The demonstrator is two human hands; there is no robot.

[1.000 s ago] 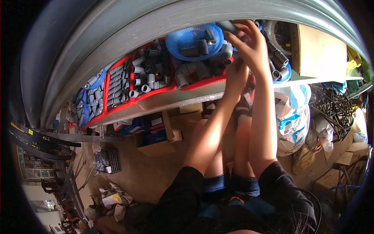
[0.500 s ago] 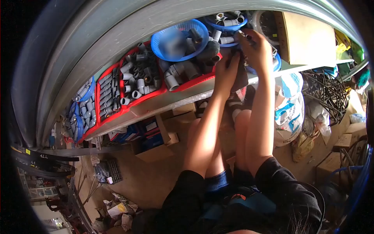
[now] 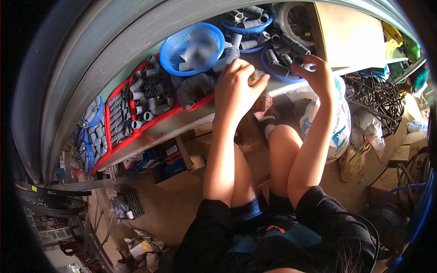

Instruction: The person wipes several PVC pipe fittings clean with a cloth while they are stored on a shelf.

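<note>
Moved apart, gripping a rag in left hand, pinching a dark fitting in right hand, near shelf's front edge.

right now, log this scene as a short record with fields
left hand: the left hand curls around a mottled item, identity unclear
right hand: the right hand has its fingertips at a dark fitting; grip unclear
left basket: blue basket with grey fittings
trays: red trays of pipe fittings
beside shelf: white bag
far right on shelf: cardboard box
</note>
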